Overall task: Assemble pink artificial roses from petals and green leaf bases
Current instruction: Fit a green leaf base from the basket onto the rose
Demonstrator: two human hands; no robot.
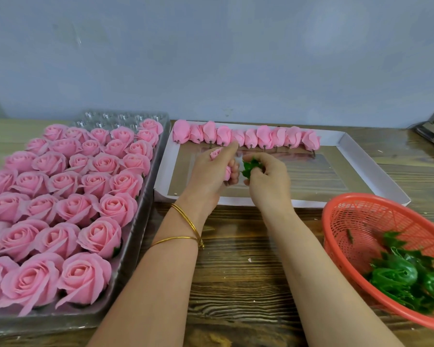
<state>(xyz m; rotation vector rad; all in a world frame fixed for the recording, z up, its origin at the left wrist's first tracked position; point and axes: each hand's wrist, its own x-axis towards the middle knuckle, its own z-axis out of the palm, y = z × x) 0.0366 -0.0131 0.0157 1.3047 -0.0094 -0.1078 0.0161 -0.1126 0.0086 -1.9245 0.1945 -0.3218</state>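
Note:
My left hand grips a pink rose bud, its fingers curled round it so only bits of pink show. My right hand pinches a green leaf base just right of the bud, a small gap between them. Both hands hover over the white shallow box. A row of several pink petal buds leans along the box's far edge.
A clear plastic tray at the left is packed with several finished pink roses. A red plastic basket at the right holds green leaf bases. The wooden table lies under my forearms; a blue-grey wall stands behind.

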